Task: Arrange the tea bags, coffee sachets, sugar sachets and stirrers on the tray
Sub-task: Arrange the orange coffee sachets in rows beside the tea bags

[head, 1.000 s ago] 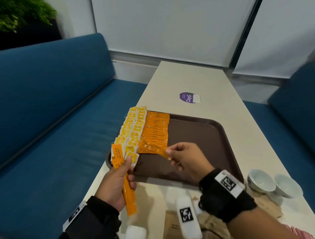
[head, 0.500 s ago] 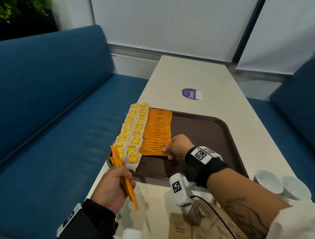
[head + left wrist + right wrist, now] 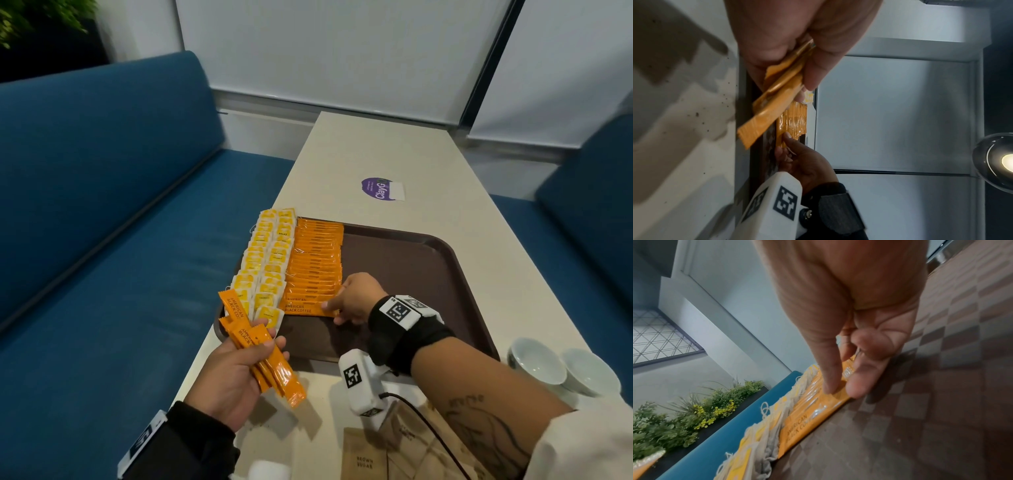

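A brown tray (image 3: 404, 260) is set on the bench (image 3: 342, 150), with yellow tea bags (image 3: 270, 263) laid in two columns along its left edge and a column of orange coffee sachets (image 3: 315, 267) just beside them. The nearest laid sachet (image 3: 301, 308) is pinched at its right end by the right hand (image 3: 356, 298), thumb and fingertips (image 3: 857, 389) closed on it — it lies flat, long axis across the tray, printed end toward the tea bags. A bundle of spare sachets (image 3: 263, 356) is gripped in the left hand (image 3: 233, 380), held over the tray's near-left corner, their long axes running diagonally from near-right to far-left. The column's open end lies directly toward the person, so the next slot is judged nearer the right hand; each spare must be turned crosswise before laying. Brown sugar sachets (image 3: 366, 459) remain on the bench, near the right forearm.
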{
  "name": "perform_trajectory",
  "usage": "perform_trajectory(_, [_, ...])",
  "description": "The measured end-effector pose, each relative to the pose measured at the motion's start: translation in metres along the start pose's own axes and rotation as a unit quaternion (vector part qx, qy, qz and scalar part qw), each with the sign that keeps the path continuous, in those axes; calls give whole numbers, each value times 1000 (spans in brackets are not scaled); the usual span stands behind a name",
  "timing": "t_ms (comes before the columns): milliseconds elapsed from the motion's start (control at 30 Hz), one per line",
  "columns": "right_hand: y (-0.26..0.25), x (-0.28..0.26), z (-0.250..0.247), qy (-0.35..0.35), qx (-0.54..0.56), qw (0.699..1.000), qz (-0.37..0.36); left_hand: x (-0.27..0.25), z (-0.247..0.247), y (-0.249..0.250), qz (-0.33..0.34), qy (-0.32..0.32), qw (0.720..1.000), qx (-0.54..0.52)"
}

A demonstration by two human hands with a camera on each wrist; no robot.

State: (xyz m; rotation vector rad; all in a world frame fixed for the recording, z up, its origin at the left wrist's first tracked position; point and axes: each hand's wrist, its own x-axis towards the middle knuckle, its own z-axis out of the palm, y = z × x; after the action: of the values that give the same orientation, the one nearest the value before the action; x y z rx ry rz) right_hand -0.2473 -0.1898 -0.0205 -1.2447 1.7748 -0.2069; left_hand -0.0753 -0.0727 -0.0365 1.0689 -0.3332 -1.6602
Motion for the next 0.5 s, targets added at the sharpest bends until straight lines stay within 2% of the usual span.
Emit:
perform_trajectory(133, [4, -5, -3, 27, -6, 999, -33, -2, 0, 0, 6, -13, 1000, -2])
perform_trajectory(233, [10, -24, 1, 65, -4, 993, -99, -4, 0, 1, 28, -21, 999, -19])
perform_trajectory(300, [15, -50, 9, 28, 55, 988, -141, -6, 3, 2, 43, -26, 998, -22])
perform_trajectory(367, [19, -79, 16, -50, 96, 981, -162, -8, 6, 1, 52, -28, 998, -15])
perform_trajectory(433, [24, -96, 24, -113, 105, 970, -189, -10, 11, -1, 55, -31, 998, 3])
perform_trajectory(500, [29, -104, 33, -138, 105, 962, -212, -13, 16, -3, 58, -23, 998, 17])
